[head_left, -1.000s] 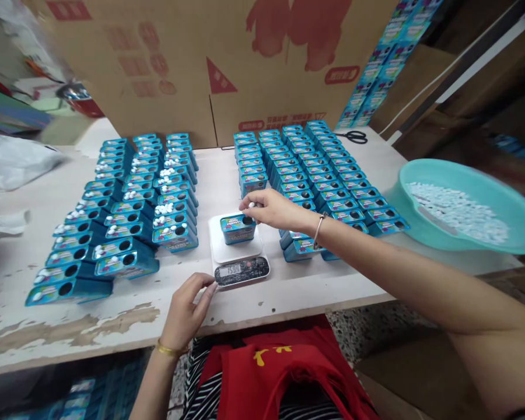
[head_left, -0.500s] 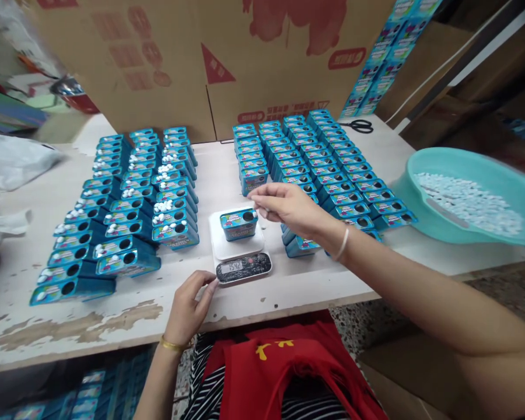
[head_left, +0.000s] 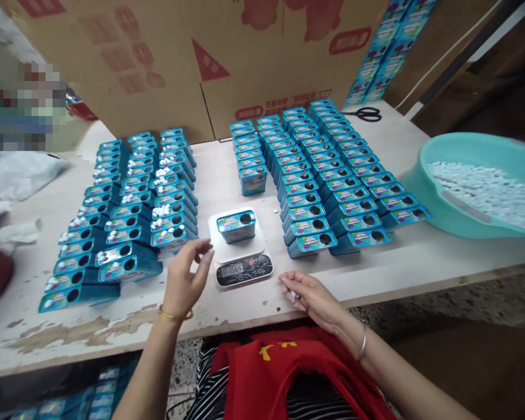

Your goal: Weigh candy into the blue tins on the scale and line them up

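Observation:
A blue tin (head_left: 236, 227) with a round dark hole in its lid stands upright on a white digital scale (head_left: 245, 272) with a lit display. A few white candies lie on the tin's lid. My left hand (head_left: 187, 277) hovers just left of the scale, thumb and fingers apart, holding nothing. To the right of the scale, near the table's front edge, my right hand (head_left: 310, 297) is curled closed around small white candies (head_left: 294, 294), which peek out between the fingers. How many it holds is hidden.
Rows of blue tins (head_left: 308, 198) stand right of the scale, and more tins (head_left: 126, 219), several with candies on their lids, stand to the left. A turquoise basin (head_left: 468, 219) of candies is at the right. Black scissors (head_left: 367, 114) lie behind; a cardboard box (head_left: 166, 111) rises at the back.
My right hand has come back from beside the tin toward the table's front edge. My left hand has lifted slightly from the scale's corner. The digits on the display have changed.

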{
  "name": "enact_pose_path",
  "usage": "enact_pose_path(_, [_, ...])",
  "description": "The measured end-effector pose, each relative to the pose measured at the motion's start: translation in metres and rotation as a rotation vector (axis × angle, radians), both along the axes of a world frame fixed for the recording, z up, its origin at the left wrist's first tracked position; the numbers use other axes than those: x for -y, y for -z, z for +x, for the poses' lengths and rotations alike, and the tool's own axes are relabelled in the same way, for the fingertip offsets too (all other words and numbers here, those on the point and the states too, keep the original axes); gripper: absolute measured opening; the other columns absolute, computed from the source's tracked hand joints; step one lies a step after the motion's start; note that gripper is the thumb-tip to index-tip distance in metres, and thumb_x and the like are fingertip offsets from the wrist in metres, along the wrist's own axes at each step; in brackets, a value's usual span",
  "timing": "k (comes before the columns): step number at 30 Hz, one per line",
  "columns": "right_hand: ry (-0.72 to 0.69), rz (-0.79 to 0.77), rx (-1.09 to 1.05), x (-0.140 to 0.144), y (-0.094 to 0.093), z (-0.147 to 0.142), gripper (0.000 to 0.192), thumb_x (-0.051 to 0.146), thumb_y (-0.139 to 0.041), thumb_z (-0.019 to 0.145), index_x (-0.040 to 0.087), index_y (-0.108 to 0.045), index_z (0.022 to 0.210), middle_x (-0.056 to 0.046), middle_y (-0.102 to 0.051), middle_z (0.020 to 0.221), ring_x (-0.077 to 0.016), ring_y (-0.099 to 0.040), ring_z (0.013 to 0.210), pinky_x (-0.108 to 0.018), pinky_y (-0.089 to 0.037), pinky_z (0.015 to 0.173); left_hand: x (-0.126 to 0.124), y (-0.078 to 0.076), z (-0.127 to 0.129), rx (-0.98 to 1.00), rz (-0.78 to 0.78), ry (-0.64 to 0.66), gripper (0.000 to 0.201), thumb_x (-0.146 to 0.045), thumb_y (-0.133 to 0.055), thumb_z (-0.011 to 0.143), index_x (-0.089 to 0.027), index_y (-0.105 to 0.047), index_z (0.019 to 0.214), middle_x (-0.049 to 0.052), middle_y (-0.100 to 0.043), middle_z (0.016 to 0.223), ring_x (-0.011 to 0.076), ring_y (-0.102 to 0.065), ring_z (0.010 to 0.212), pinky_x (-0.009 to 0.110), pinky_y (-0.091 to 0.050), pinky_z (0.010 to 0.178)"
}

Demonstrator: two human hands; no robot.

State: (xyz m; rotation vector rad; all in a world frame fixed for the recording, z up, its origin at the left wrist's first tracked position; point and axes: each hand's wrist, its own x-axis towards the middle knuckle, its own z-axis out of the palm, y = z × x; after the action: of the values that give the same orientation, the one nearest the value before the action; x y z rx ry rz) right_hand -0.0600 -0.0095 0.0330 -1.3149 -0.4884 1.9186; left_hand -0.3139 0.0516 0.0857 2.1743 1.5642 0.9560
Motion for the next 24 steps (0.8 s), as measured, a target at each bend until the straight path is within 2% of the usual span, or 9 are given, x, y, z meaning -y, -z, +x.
enact_pose_path(5, [0.016,0.041,-0.012,0.003,0.007,0.003,0.039,0.051,-0.072,0.067,0.015,-0.056,0.074,0.002,-0.053,0.065,-0.0033,-0.034,0.044,-0.021,-0.016,0.041,-0.058,-0.036,0.008,-0.101,0.064,0.078,0.020,-0.030,-0.051,0.088,-0.016,-0.058,0.102,0.004,-0.064,0.091,0.0122,-0.059,0.079,0.026,-0.047,0.074])
enact_pose_path(9, [0.023,0.039,-0.046,0.004,0.007,0.003,0.039,0.051,-0.071,0.068,0.016,-0.056,0.074,0.001,-0.054,0.066,-0.0038,-0.034,0.045,-0.021,-0.016,0.041,-0.085,-0.052,0.022,-0.224,0.059,0.220,0.020,-0.031,-0.048,0.089,-0.016,-0.058,0.099,0.004,-0.061,0.089,0.0142,-0.058,0.083,0.028,-0.046,0.076])
enact_pose_path(15, [0.011,0.041,-0.056,0.002,0.011,0.003,0.037,0.051,-0.069,0.071,0.016,-0.057,0.074,0.001,-0.054,0.068,-0.0039,-0.036,0.045,-0.020,-0.018,0.041,-0.078,-0.049,0.047,-0.346,0.032,0.390,0.022,-0.033,-0.047,0.091,-0.019,-0.058,0.102,0.006,-0.060,0.097,0.0173,-0.055,0.091,0.031,-0.042,0.078])
enact_pose_path(20, [0.007,0.029,-0.045,0.000,0.014,0.005,0.039,0.052,-0.069,0.071,0.015,-0.057,0.075,0.001,-0.055,0.067,-0.0039,-0.036,0.044,-0.019,-0.016,0.041,-0.083,-0.043,0.064,-0.482,0.039,0.353,0.019,-0.033,-0.047,0.091,-0.020,-0.060,0.092,0.004,-0.063,0.091,0.0175,-0.055,0.087,0.033,-0.033,0.074])
enact_pose_path(24, [0.028,0.003,-0.122,-0.002,0.008,0.002,0.037,0.049,-0.071,0.070,0.014,-0.059,0.077,0.001,-0.054,0.065,-0.0032,-0.038,0.045,-0.019,-0.016,0.041,-0.078,-0.050,0.070,-0.404,0.014,0.337,0.018,-0.030,-0.046,0.091,-0.019,-0.058,0.085,0.002,-0.063,0.085,0.0159,-0.056,0.083,0.033,-0.032,0.073])
